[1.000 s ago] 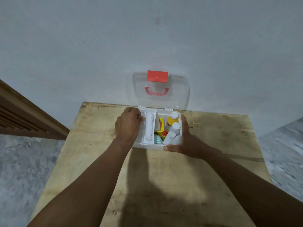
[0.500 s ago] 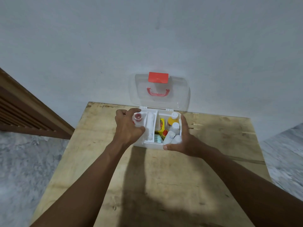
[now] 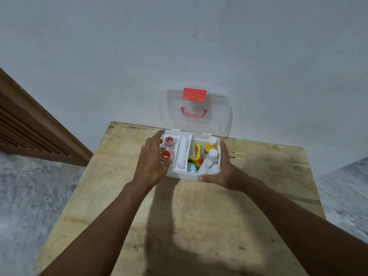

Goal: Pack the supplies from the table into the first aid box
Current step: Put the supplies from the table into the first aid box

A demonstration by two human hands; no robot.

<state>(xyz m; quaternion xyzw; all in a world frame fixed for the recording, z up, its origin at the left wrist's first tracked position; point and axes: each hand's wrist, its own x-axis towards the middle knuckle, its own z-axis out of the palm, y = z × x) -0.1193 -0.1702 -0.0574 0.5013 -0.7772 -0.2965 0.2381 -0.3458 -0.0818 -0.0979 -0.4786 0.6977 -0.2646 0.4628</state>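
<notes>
At the far edge of the wooden table (image 3: 179, 216), a white plastic first aid box (image 3: 184, 175), clear lid (image 3: 219, 120) up. Over its left compartment, left hand (image 3: 153, 163) spread loosely beside two red rolls (image 3: 165, 155), gripping nothing; right hand (image 3: 226, 171) flat against its right wall.

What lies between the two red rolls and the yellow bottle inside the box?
The head view shows a long white roll lying lengthwise, then a small yellow carton right of it.
</notes>
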